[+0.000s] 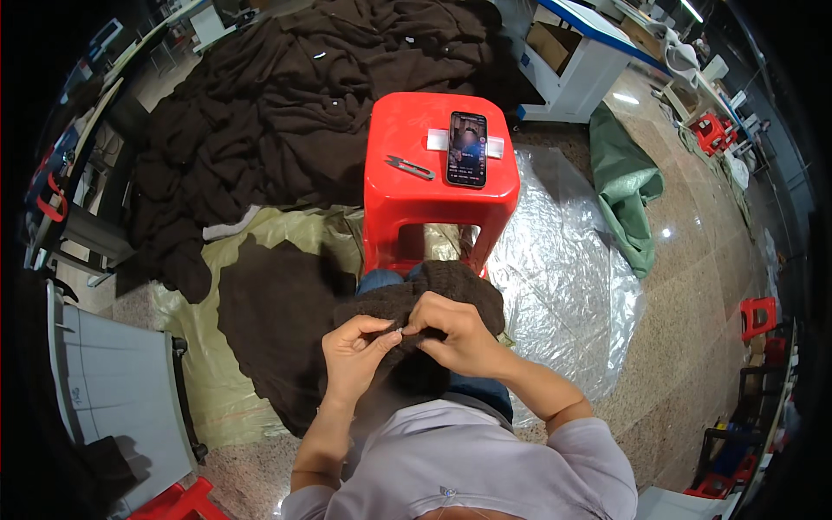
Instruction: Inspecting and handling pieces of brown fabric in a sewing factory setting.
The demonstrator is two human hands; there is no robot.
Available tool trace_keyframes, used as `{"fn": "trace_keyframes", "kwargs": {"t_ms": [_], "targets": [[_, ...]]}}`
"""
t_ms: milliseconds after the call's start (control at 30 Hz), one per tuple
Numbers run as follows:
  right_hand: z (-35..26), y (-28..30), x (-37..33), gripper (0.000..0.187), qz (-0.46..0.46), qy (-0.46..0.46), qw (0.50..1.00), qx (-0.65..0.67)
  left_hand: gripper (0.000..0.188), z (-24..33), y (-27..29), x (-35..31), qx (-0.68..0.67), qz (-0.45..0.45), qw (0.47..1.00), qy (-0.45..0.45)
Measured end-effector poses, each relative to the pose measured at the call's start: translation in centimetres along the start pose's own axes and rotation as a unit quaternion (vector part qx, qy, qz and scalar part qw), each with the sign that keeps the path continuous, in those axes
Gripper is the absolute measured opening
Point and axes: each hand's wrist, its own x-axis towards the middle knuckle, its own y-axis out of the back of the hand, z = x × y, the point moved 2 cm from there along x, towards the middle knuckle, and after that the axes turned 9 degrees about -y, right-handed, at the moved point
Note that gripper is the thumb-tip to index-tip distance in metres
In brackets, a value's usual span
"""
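Observation:
A dark brown knitted garment (290,316) lies over my lap and spreads down to the left. My left hand (351,354) is closed in a pinch on its fabric, thumb and forefinger together. Close beside it, my right hand (459,331) pinches the same garment with bent fingers. A tiny whitish piece (399,331) shows between the fingertips; its kind is too small to tell. Ahead of my knees stands a red plastic stool (399,121). On its seat lie thread snips (410,168) and a phone (467,149) with a lit screen, resting across a white strip (495,146).
A large heap of brown knitwear (286,95) covers the floor at the far left. Clear plastic sheeting (563,286) and yellowish sheeting (225,399) lie beneath. A grey bin (117,390) stands at left, a green cloth (624,191) at right, a white-and-blue table (581,74) behind.

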Motion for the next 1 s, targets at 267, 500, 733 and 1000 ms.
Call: {"fn": "trace_keyframes", "kwargs": {"t_ms": [267, 500, 733, 1000], "targets": [[-0.1, 0.0, 1.4, 0.027, -0.069, -0.101, 0.991, 0.055, 0.015, 0.1, 1.8, 0.8, 0.057, -0.086, 0.995, -0.008], [0.9, -0.6, 0.7, 0.022, -0.174, -0.006, 0.985, -0.011, 0.013, -0.5, 1.9, 0.0, 0.04, -0.072, 0.997, -0.004], [0.0, -2.9, -0.7, 0.017, 0.068, 0.086, 0.986, -0.126, 0.009, 0.4, -0.6, -1.4, 0.244, 0.015, 0.949, -0.198], [0.7, -3.4, -0.5, 0.031, 0.159, 0.133, 0.94, -0.271, 0.017, -0.5, 0.3, 0.3, -0.1, 0.065, 0.99, 0.07]]}}
